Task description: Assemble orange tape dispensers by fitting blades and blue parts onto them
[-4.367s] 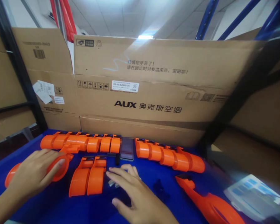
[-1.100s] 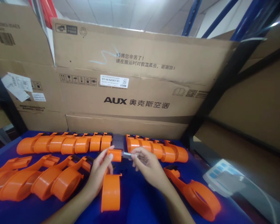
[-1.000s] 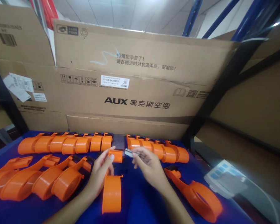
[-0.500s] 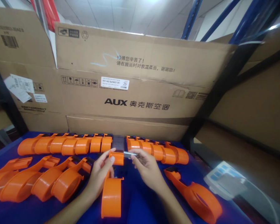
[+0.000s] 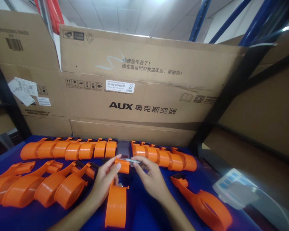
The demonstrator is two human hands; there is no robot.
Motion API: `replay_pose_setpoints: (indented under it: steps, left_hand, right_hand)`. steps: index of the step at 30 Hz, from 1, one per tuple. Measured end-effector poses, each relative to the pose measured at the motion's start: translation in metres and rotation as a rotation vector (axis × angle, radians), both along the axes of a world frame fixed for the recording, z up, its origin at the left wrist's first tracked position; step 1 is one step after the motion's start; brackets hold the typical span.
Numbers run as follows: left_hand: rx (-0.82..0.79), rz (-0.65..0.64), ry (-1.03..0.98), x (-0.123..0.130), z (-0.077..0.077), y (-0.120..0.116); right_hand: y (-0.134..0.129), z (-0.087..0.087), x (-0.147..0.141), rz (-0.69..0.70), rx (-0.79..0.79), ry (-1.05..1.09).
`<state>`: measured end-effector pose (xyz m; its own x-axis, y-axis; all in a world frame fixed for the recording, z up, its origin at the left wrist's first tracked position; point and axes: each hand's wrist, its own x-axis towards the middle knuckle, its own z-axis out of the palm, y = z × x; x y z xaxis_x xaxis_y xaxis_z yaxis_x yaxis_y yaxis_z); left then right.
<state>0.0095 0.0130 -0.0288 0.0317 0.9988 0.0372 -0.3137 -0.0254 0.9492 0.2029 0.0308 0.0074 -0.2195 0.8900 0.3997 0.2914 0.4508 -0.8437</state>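
Observation:
My left hand (image 5: pixel 106 176) grips an orange plastic tape dispenser (image 5: pixel 116 207) by its upper end, with the round drum hanging down toward me. Pinched between the thumb and fingers of my right hand (image 5: pixel 150 176) is a thin metal blade (image 5: pixel 132 160). It lies level against the dispenser's top end, and its left end meets the orange plastic there. Whether it is seated in the plastic I cannot tell. Just behind both hands stands a dark open box (image 5: pixel 123 149).
Several orange dispensers (image 5: pixel 72 150) form a row at the back left, others (image 5: pixel 163 158) at the back right. More (image 5: pixel 48 189) lie front left, one (image 5: pixel 210 207) at right. A white device (image 5: pixel 236 187) with a cable sits beyond the blue table (image 5: pixel 149 208). Cardboard (image 5: pixel 139 96) stands behind.
The view has shifted slightly. Both hands keep their grips, and the blade sits a little further left against the dispenser's end.

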Motion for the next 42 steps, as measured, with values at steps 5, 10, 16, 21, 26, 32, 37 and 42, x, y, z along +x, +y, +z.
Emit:
replay_pose_setpoints:
  steps: [5, 10, 16, 21, 26, 32, 37, 42]
  left_hand:
    - [0.006, 0.069, -0.009, 0.002, 0.003, -0.001]
    - [0.003, 0.137, -0.019, 0.000, 0.005, 0.000]
    - [0.004, 0.157, -0.028, 0.001, 0.007, -0.001]
    - [-0.008, 0.140, -0.011, 0.000, 0.004, 0.000]
    - [0.004, 0.110, 0.021, -0.002, -0.002, 0.003]
    - [0.033, 0.016, 0.082, -0.001, -0.003, -0.001]
    - [0.030, 0.005, 0.070, -0.002, 0.003, -0.003]
    - [0.000, 0.152, -0.024, -0.008, 0.009, 0.001]
  right_hand:
    - [0.005, -0.002, 0.001, -0.102, 0.009, 0.070]
    - [0.010, -0.001, 0.007, -0.142, -0.019, 0.193]
    - [0.009, -0.002, 0.005, -0.114, -0.054, 0.188]
    - [0.006, 0.000, 0.003, -0.087, -0.081, 0.187]
    - [0.003, 0.001, 0.000, -0.047, -0.098, 0.192]
    - [0.000, 0.001, -0.004, 0.019, -0.122, 0.191]
    - [-0.002, -0.001, -0.006, 0.076, -0.094, 0.172]
    - [-0.008, 0.000, -0.012, 0.080, 0.039, -0.051]
